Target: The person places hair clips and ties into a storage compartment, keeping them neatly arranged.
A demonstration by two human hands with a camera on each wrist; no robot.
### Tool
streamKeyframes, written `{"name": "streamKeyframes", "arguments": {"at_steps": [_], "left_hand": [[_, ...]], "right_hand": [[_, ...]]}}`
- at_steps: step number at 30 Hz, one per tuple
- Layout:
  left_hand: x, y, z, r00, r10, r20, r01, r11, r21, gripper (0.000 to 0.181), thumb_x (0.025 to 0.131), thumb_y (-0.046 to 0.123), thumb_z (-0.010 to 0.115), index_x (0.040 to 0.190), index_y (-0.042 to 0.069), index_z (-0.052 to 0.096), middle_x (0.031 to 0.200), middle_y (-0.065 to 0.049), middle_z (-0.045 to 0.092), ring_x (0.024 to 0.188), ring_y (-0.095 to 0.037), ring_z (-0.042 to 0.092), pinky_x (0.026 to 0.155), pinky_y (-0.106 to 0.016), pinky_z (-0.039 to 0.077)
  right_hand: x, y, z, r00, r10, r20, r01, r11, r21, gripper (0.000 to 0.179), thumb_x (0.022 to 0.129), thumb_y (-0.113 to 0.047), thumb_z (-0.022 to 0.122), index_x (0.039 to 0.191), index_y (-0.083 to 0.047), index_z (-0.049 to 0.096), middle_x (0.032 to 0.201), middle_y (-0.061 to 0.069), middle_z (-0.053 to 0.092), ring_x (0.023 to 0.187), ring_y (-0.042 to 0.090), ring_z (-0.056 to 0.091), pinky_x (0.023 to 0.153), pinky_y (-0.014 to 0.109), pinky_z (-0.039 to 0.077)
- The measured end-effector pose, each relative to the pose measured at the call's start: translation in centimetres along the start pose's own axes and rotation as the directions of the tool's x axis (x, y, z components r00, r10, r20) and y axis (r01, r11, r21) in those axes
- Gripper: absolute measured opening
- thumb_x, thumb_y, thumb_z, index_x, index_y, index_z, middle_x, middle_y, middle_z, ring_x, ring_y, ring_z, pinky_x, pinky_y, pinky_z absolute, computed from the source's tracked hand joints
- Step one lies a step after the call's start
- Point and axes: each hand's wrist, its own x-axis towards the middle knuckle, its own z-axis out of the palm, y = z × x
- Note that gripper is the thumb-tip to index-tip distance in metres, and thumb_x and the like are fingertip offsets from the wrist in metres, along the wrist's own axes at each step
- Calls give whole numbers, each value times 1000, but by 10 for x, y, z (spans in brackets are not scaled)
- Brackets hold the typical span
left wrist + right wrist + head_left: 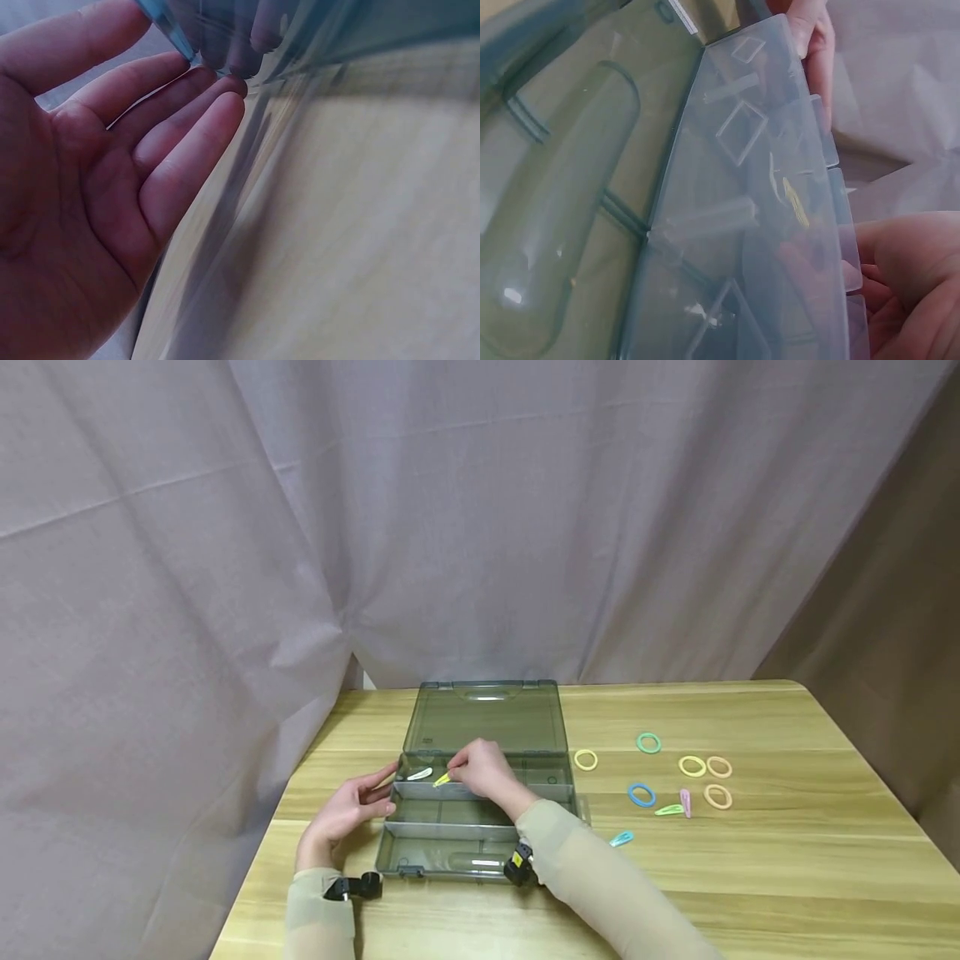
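The left hand stood between the left edge of the bench and the grey compartment box, its fingers loosely extended at the side wall and gripping nothing; only the left wrist view showed its palm. The box's open lid reached back close to the bench's rear edge and the curtain. A white snap clip lay in the rear compartment. Just right of it, the right hand pinched a yellow snap clip near the rear divider; whether the clip touched the divider could not be told. The right wrist view showed it blurred, through translucent plastic. The right sleeve hid the box's front right corner. Beyond lay a blue snap clip close by the sleeve, loose hair ties, a green snap clip and a pink one, with bare wood stretching on to the bench's right edge.
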Motion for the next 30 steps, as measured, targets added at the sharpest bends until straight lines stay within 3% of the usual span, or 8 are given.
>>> {"name": "streamKeyframes", "arguments": {"at_steps": [9, 22, 30], "left_hand": [[1, 4, 0, 1000, -6, -2, 6, 1000, -9, 76, 97, -3, 72, 163, -6, 34, 167, -27, 31, 149, -51, 37, 114, -29, 46], [3, 4, 2, 1000, 8, 4, -8, 1000, -8, 76, 97, -3, 72, 162, -6, 34, 169, -24, 30, 149, -50, 37, 113, -23, 44], [0, 1, 0, 1000, 6, 0, -6, 1000, -4, 75, 97, -3, 71, 163, -6, 34, 168, -26, 31, 149, -51, 37, 114, -27, 46]], "right_hand": [[2, -4, 2, 999, 50, -11, -50, 997, -60, 5, 88, -17, 87, 92, -13, 88, 92, -1, 82, 93, 21, 75, 92, 40, 61], [0, 1, -2, 999, 38, 18, -36, 995, -98, 11, 87, -16, 86, 97, -10, 87, 97, 1, 82, 98, 24, 76, 95, 38, 61], [-1, 1, -5, 998, 41, 41, -36, 992, -125, 14, 88, -19, 88, 99, -11, 87, 101, 2, 82, 108, 30, 75, 99, 42, 60]]}}
